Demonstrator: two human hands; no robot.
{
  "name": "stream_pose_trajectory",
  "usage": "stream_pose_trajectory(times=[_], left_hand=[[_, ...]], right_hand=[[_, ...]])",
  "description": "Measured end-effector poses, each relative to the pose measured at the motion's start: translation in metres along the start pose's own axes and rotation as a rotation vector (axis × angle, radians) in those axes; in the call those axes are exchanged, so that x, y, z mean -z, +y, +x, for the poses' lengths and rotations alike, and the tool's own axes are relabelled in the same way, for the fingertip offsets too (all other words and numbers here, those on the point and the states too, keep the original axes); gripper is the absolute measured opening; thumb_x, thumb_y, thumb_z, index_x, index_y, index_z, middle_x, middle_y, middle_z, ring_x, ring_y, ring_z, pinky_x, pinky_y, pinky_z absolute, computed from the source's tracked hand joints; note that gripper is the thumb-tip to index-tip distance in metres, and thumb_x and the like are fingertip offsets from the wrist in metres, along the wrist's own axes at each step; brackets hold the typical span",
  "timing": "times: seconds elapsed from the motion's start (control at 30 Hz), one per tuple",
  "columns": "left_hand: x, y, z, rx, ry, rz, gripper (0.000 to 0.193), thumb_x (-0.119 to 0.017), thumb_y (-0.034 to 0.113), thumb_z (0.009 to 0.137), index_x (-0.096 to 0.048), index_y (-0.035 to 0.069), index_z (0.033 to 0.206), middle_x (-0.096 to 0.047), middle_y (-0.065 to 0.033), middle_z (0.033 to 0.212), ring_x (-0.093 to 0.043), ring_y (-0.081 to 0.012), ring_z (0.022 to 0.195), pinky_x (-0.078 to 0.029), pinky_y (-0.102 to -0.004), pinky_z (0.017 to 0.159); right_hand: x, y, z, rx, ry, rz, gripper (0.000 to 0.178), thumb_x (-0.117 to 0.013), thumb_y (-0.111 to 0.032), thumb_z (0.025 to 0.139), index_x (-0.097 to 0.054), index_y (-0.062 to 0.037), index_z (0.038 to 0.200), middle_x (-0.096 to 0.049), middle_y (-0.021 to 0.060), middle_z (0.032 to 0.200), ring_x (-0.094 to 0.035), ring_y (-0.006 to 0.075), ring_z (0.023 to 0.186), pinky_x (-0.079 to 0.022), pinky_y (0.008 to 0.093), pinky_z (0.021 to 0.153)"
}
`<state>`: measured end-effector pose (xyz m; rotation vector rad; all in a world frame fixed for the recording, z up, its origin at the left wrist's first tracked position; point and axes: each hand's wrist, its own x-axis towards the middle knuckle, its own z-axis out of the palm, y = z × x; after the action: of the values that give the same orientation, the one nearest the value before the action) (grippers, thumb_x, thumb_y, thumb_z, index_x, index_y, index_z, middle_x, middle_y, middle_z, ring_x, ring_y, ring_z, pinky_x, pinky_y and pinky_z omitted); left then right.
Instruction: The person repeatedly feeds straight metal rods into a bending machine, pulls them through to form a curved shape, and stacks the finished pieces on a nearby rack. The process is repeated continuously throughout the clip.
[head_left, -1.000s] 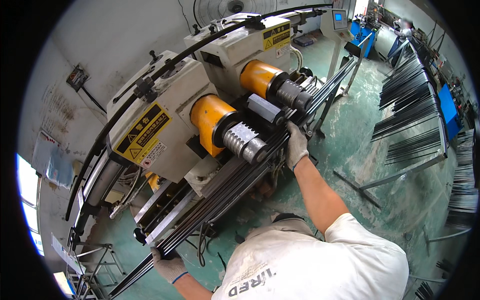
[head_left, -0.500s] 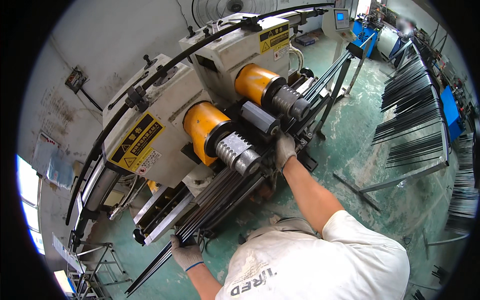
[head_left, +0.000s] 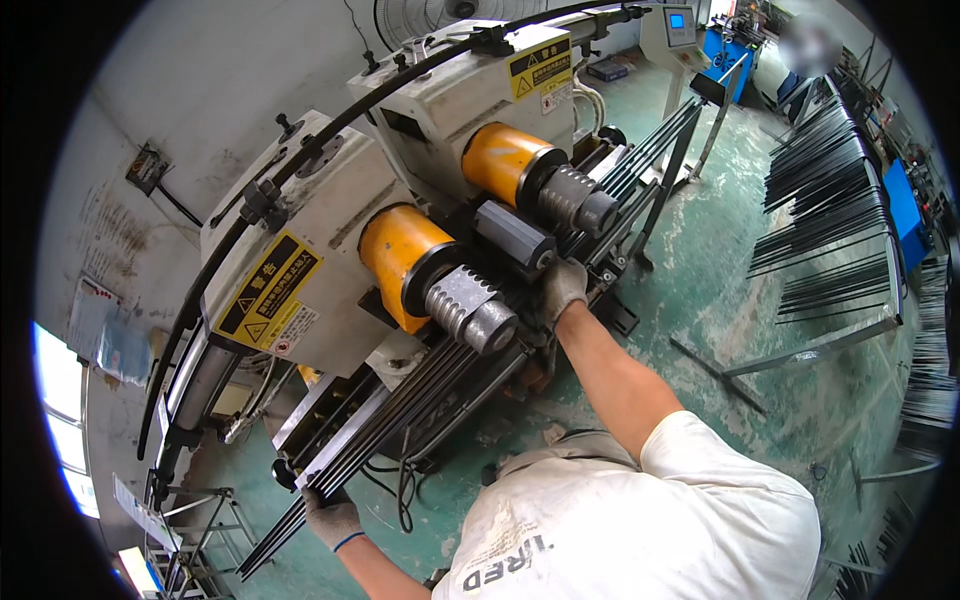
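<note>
Long dark metal rods (head_left: 375,437) lie in a bundle along the front of a two-headed machine (head_left: 290,215). My left hand (head_left: 333,520), in a grey knit glove, is closed around the bundle near its lower left end, beside the machine's rail end. My right hand (head_left: 565,286), gloved too, is curled over the rods in the middle, just beside a grey hexagonal block (head_left: 513,235); its fingertips are partly hidden. Two orange cylinders (head_left: 405,255) with ribbed metal ends (head_left: 470,308) stick out above the rods.
At the right stands a rack (head_left: 815,350) hung with many dark rods. A control box with a blue screen (head_left: 677,22) is behind the machine's far end. A black cable (head_left: 405,490) hangs below the rail. Another person (head_left: 800,85) is at the far right.
My left hand has moved left and up against the machine's rail, bringing the near rod ends with it. My right hand stays by the hexagonal block. The whole view has shifted slightly.
</note>
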<state>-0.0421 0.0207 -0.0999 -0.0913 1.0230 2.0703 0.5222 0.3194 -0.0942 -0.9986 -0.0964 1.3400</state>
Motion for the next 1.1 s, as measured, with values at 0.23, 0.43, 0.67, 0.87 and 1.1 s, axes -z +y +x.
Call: stream_pose_trajectory(times=[0.23, 0.43, 0.67, 0.87, 1.1], left_hand=[[-0.054, -0.065, -0.021, -0.006, 0.055, 0.017, 0.029, -0.077, 0.027, 0.109, -0.079, 0.003, 0.126, -0.082, -0.0112, 0.128, -0.076, -0.0277, 0.123, -0.058, -0.0461, 0.114], [-0.092, -0.096, -0.048, 0.145, -0.068, -0.068, 0.032, -0.067, 0.024, 0.112, -0.075, 0.005, 0.137, -0.078, -0.0123, 0.139, -0.07, -0.0337, 0.133, -0.052, -0.0528, 0.122], [-0.037, -0.041, -0.009, -0.021, 0.059, -0.118, 0.028, -0.062, 0.027, 0.116, -0.076, 0.007, 0.13, -0.082, -0.0118, 0.129, -0.077, -0.0311, 0.123, -0.061, -0.0501, 0.113], [-0.069, -0.092, -0.039, -0.041, 0.008, -0.081, 0.031, -0.067, 0.028, 0.115, -0.075, 0.002, 0.129, -0.081, -0.013, 0.127, -0.075, -0.0316, 0.123, -0.058, -0.0485, 0.116], [-0.097, -0.111, -0.07, 0.002, -0.1, -0.073, 0.035, -0.062, 0.031, 0.117, -0.073, 0.002, 0.134, -0.078, -0.0158, 0.134, -0.071, -0.0343, 0.13, -0.054, -0.0522, 0.12]], right_hand=[[0.029, 0.02, 0.027, 0.361, -0.023, -0.128, 0.037, -0.069, -0.036, 0.112, -0.072, 0.0006, 0.12, -0.079, 0.011, 0.112, -0.075, 0.024, 0.096, -0.058, 0.0388, 0.081], [0.049, -0.019, -0.008, 0.208, 0.04, -0.268, 0.042, -0.071, -0.039, 0.111, -0.079, 0.0014, 0.117, -0.078, 0.0085, 0.112, -0.07, 0.0192, 0.105, -0.056, 0.0382, 0.093], [0.105, -0.027, -0.065, 0.312, 0.031, -0.249, 0.049, -0.071, -0.03, 0.114, -0.071, 0.0073, 0.145, -0.077, 0.0112, 0.141, -0.071, 0.0215, 0.128, -0.053, 0.036, 0.113], [0.16, -0.005, -0.052, 0.209, 0.099, -0.409, 0.056, -0.074, -0.038, 0.113, -0.069, 0.0051, 0.148, -0.075, 0.0104, 0.143, -0.067, 0.021, 0.128, -0.05, 0.0367, 0.115], [0.147, 0.015, -0.04, 0.304, 0.008, -0.653, 0.058, -0.077, -0.035, 0.11, -0.068, 0.0065, 0.149, -0.074, 0.0114, 0.144, -0.065, 0.0251, 0.128, -0.046, 0.039, 0.117]])
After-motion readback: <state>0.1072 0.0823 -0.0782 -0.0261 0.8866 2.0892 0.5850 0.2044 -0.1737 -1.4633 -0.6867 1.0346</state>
